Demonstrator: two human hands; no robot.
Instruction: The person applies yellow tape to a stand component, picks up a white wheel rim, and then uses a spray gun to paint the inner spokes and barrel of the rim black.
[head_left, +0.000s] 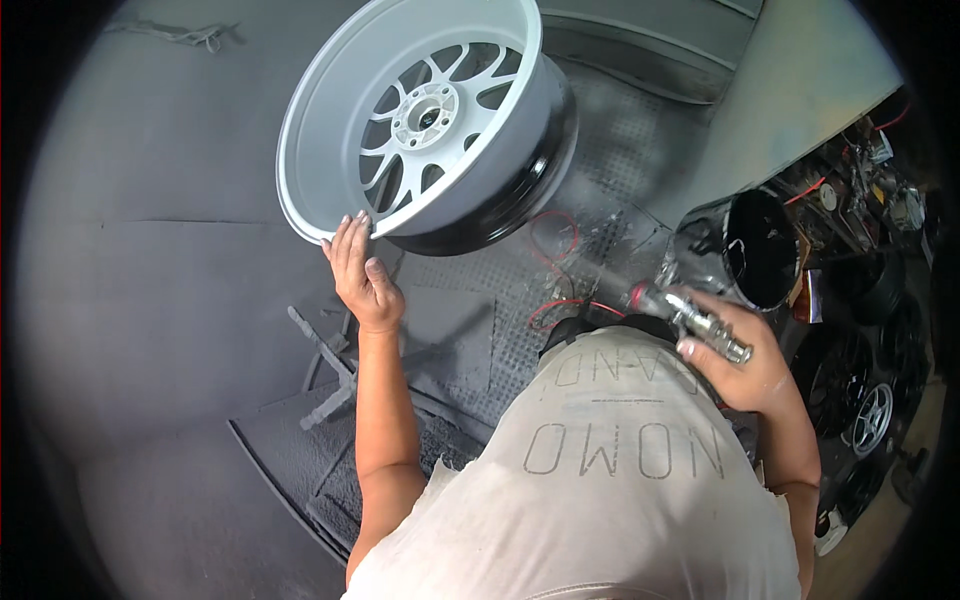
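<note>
A white-coated alloy wheel (pixel 460 140) with a glossy black outer side hangs tilted at the upper middle. My left hand (pixel 365 270) rests its fingertips on the wheel's lower-left lip, gripping that edge, with the thumb bent inward. In my right hand (pixel 735 350) is a metal spray gun (pixel 700 318) with a red ring near its front, held below and to the right of the wheel, beside a paint-streaked black bucket (pixel 763 250). The front end of the gun is blurred.
Grey walls (pixel 160 180) enclose the left side. A dusty metal stand (pixel 330 355) and mat (pixel 350 460) lie low on the left. A red hose (pixel 565 310) crosses the textured floor (pixel 460 310). Several wheels (pixel 872 418) and cluttered tools (pixel 845 185) are at the right.
</note>
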